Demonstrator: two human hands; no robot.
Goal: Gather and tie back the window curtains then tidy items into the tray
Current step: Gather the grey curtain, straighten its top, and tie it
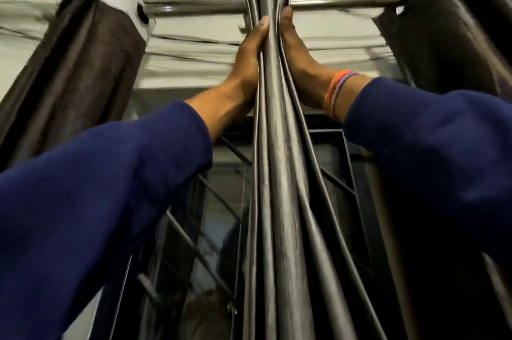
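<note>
From my seat the middle curtain (277, 123) fills the centre of the head view, a dark grey panel bunched into tight upright folds that hang from the curtain rod (194, 8) and run down out of the bottom of the frame. I have both hands raised to it just below the rod. My left hand (250, 51) lies flat against the left side of the bundle, fingers straight and pointing up, palm pressing the folds inward. My right hand (295, 49) mirrors it on the right side, fingers straight as well, its fingertips almost at the rod. The two palms squeeze the gathered cloth between them; neither hand curls round it.

Orange and purple wristbands (338, 87) sit on my right wrist, just above the cuff of a blue sleeve (432, 140); the left forearm wears the same blue.

To the left a second dark curtain (83, 68) hangs gathered on the rod, well apart from the middle one, its pale backing and an eyelet showing at the top. To the right a third dark curtain (448, 35) hangs likewise. Behind the middle bundle I see a window (210, 218) with dark metal bars. The edges of the picture are smeared by motion blur.
</note>
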